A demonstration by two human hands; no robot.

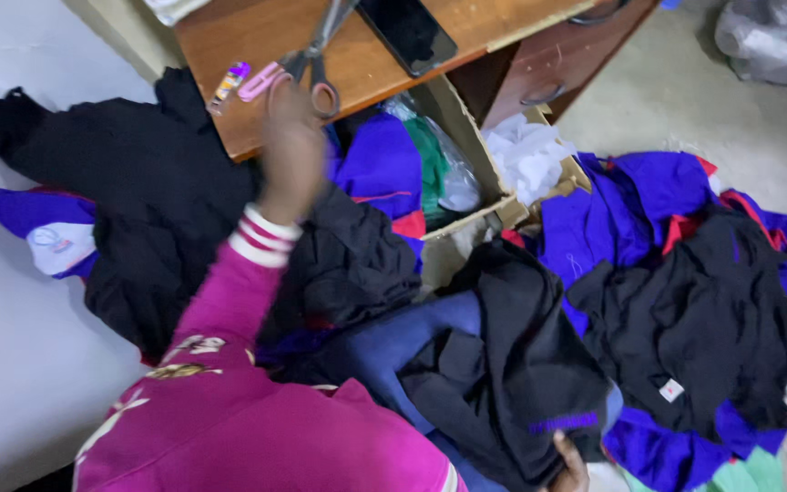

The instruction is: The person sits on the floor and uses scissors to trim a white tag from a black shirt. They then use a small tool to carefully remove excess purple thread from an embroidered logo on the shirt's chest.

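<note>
Closest up is a magenta sleeve with striped cuff, and the left hand [291, 150] reaching up to the scissors [313, 56], fingers blurry but curled on the pink handle, right at the wooden surface [366, 64] edge. A dark phone [409, 33] lies flat beside the scissors. Below the scissors, soft black garment [512, 364] rests on the lap, right hand [568, 466] pinching its hem. Right of that: rumpled purple-black clothes pile [685, 292] on concrete floor [676, 91].
</note>
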